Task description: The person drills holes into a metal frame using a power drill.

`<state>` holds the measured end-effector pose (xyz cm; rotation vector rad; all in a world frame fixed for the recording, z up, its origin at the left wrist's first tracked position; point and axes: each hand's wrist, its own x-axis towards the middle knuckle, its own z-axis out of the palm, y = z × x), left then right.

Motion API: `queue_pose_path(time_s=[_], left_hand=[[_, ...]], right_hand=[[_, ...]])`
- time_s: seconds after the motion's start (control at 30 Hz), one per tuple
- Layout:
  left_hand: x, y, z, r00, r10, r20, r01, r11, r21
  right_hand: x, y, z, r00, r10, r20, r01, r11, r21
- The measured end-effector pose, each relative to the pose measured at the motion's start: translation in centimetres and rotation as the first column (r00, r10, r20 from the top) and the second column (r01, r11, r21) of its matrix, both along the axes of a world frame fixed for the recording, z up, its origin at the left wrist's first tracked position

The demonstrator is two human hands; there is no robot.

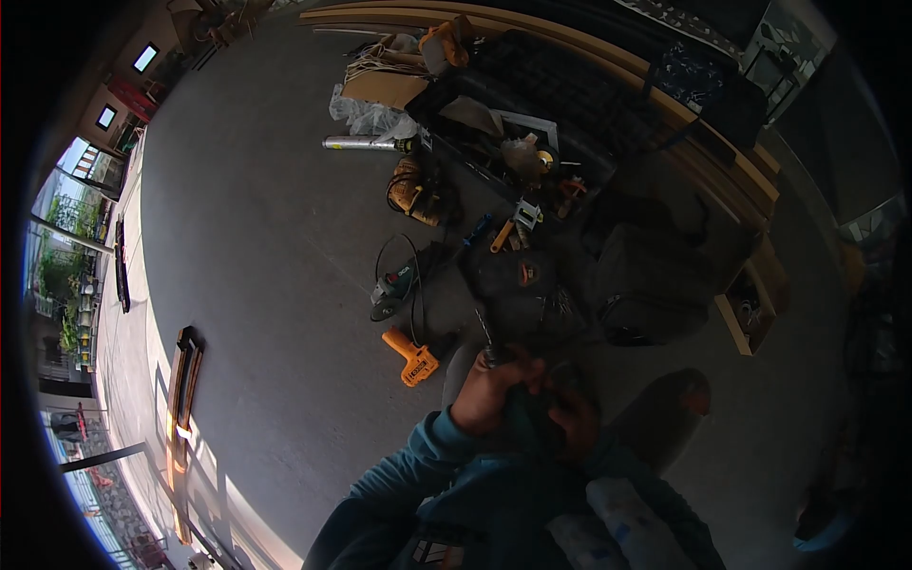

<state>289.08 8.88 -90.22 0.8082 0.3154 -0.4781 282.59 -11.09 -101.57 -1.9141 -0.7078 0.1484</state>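
Note:
My left hand (486,391) is closed around the chuck end of a drill, with a long dark drill bit (484,329) pointing away from me above the fist. My right hand (574,418) is curled close beside it, against the drill's dim body (528,414), most of which is hidden by the hands and shadow. On the floor just left of my hands lies an orange pistol-shaped power tool (412,357). Behind that rests a green angle grinder (391,289) with its black cord looped around.
A dark tool bag (532,271) and black backpack (651,285) lie ahead. Farther off are a yellow power tool (408,192), a silver tube (366,142) and a cluttered black case (456,157). An open box (746,318) sits right; wooden lengths (179,408) lie left.

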Motion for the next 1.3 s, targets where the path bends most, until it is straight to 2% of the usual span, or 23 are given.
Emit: queue_pose_path(time_s=[0.1, 0.17, 0.27, 0.3, 0.37, 0.4, 0.47, 0.53, 0.6, 0.67, 0.7, 0.77, 0.8, 0.87, 0.9, 0.97, 1.1, 1.17, 1.2, 1.27, 1.3], left_hand=[[0.0, 0.2, -0.1, 1.0, 0.0, 0.006, 0.0, 1.0, -0.012], [0.0, 0.4, -0.8, 0.998, 0.029, -0.056, -0.029, 1.0, -0.012], [0.0, 1.1, -2.1, 0.991, 0.059, -0.117, -0.061, 0.998, -0.007], [0.0, 1.5, -3.3, 0.991, 0.035, -0.127, -0.038, 0.999, -0.02], [-0.4, 3.1, -6.1, 0.997, 0.032, -0.075, -0.033, 0.999, -0.003], [-0.8, 3.9, -6.8, 0.996, 0.013, -0.084, -0.014, 1.0, -0.011], [-1.9, 5.6, -8.0, 0.999, -0.041, -0.001, 0.04, 0.968, 0.249], [-3.3, 6.9, -9.2, 0.997, -0.068, -0.036, 0.075, 0.968, 0.241], [-4.2, 7.7, -10.0, 0.995, -0.083, -0.061, 0.095, 0.966, 0.241], [-4.8, 8.5, -10.5, 0.99, -0.13, -0.052, 0.139, 0.946, 0.294], [-4.8, 8.7, -10.8, 0.995, -0.089, -0.047, 0.097, 0.967, 0.235], [-4.3, 9.0, -11.1, 0.992, -0.104, -0.068, 0.118, 0.96, 0.254], [-3.8, 9.2, -11.3, 0.988, -0.141, -0.071, 0.154, 0.953, 0.261], [-3.3, 9.7, -11.9, 0.985, -0.153, -0.077, 0.168, 0.95, 0.262], [-2.9, 9.8, -11.7, 0.972, -0.203, -0.118, 0.227, 0.937, 0.264], [-1.6, 9.6, -11.1, 0.949, -0.269, -0.164, 0.306, 0.91, 0.28], [-0.3, 10.2, -11.5, 0.937, -0.288, -0.199, 0.335, 0.902, 0.272], [-0.2, 10.3, -11.8, 0.936, -0.291, -0.2, 0.334, 0.914, 0.232], [0.0, 10.3, -11.9, 0.936, -0.288, -0.2, 0.331, 0.915, 0.233], [0.0, 10.4, -11.7, 0.935, -0.3, -0.187, 0.34, 0.91, 0.237], [-0.2, 10.4, -11.9, 0.933, -0.301, -0.198, 0.343, 0.911, 0.232]], right_hand=[[-0.2, 0.1, -0.3, 0.997, -0.015, -0.074, 0.015, 1.0, -0.009], [-0.2, 0.6, 0.3, 0.971, -0.038, 0.236, 0.046, 0.999, -0.028], [-0.2, 1.9, -0.5, 0.986, -0.039, 0.165, 0.03, 0.998, 0.055], [-0.5, 2.4, -0.4, 0.986, -0.06, 0.157, 0.054, 0.998, 0.042], [0.0, 3.6, 0.2, 0.992, 0.041, 0.122, -0.042, 0.999, 0.008], [0.7, 3.6, 0.2, 0.993, 0.024, 0.113, -0.024, 1.0, 0.001], [2.3, 3.5, -0.1, 0.959, 0.274, -0.072, -0.272, 0.962, 0.04], [5.1, 2.9, -7.3, 0.87, 0.189, -0.455, -0.118, 0.976, 0.181], [9.5, 1.7, -16.1, 0.843, -0.021, -0.538, -0.102, 0.975, -0.197], [12.1, 2.1, -20.3, 0.827, -0.221, -0.516, -0.093, 0.852, -0.515], [12.4, 2.7, -21.3, 0.823, -0.205, -0.53, -0.112, 0.856, -0.505], [13.2, 4.7, -22.7, 0.882, -0.308, -0.357, -0.063, 0.674, -0.736], [13.9, 5.6, -22.8, 0.889, -0.278, -0.365, -0.082, 0.686, -0.723], [14.5, 6.4, -22.9, 0.873, -0.368, -0.32, -0.089, 0.524, -0.847], [14.6, 6.4, -23.6, 0.872, -0.359, -0.331, -0.1, 0.532, -0.841], [15.1, 6.0, -25.0, 0.869, -0.388, -0.308, -0.109, 0.458, -0.882], [15.3, 4.8, -26.5, 0.875, -0.348, -0.337, -0.129, 0.503, -0.855], [14.9, 4.3, -26.2, 0.927, -0.318, -0.198, -0.006, 0.514, -0.858], [15.4, 4.3, -26.3, 0.928, -0.316, -0.198, -0.008, 0.514, -0.858], [15.6, 4.3, -27.7, 0.86, -0.454, -0.23, 0.178, 0.692, -0.7], [15.3, 4.5, -28.1, 0.858, -0.455, -0.24, 0.17, 0.691, -0.703]])
